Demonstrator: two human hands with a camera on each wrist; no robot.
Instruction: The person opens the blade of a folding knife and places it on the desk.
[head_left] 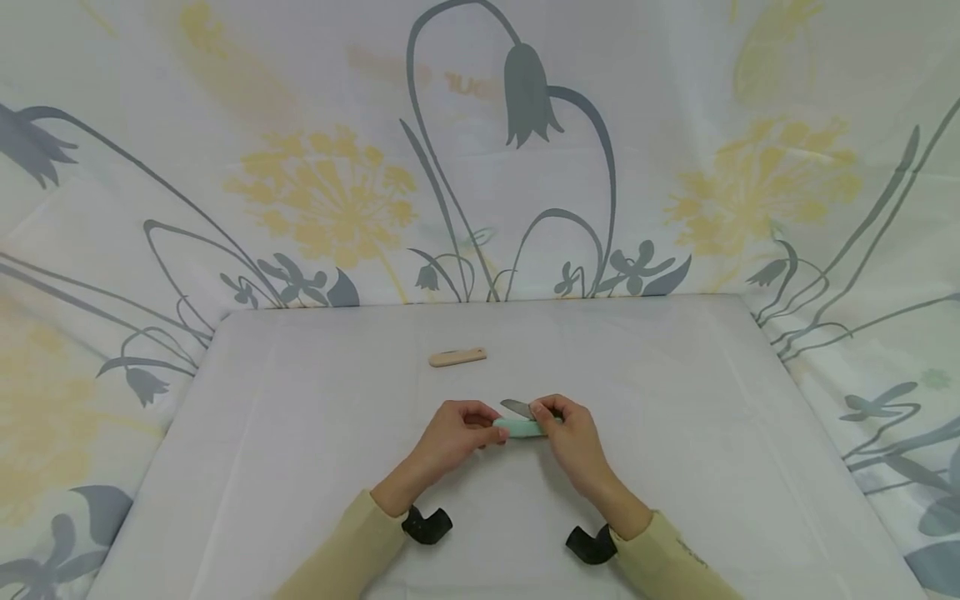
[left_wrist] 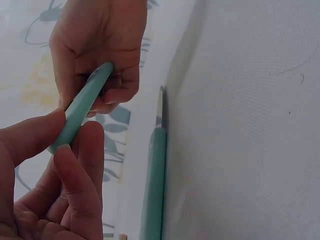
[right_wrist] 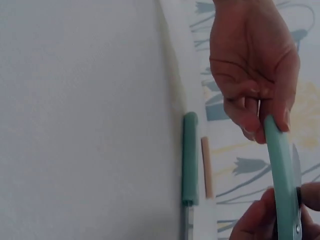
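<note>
Above the white fabric-covered counter (head_left: 300, 450), the left grip (head_left: 452, 433) and right grip (head_left: 579, 446) pinch a smooth green knife (head_left: 517, 427), pointed metal blade (head_left: 516, 407) partly out; on the counter, a second knife (right_wrist: 190, 160) and slim tan bar (head_left: 457, 357).

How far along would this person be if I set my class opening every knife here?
Already done, it seems: the green knife on the table, its blade extended. In hand: the mint knife, blade partly out, the left hand pinching one end and the right hand gripping near the blade's base. Remaining, probably: the beige piece, perhaps a folded knife, no blade plainly out.
</note>
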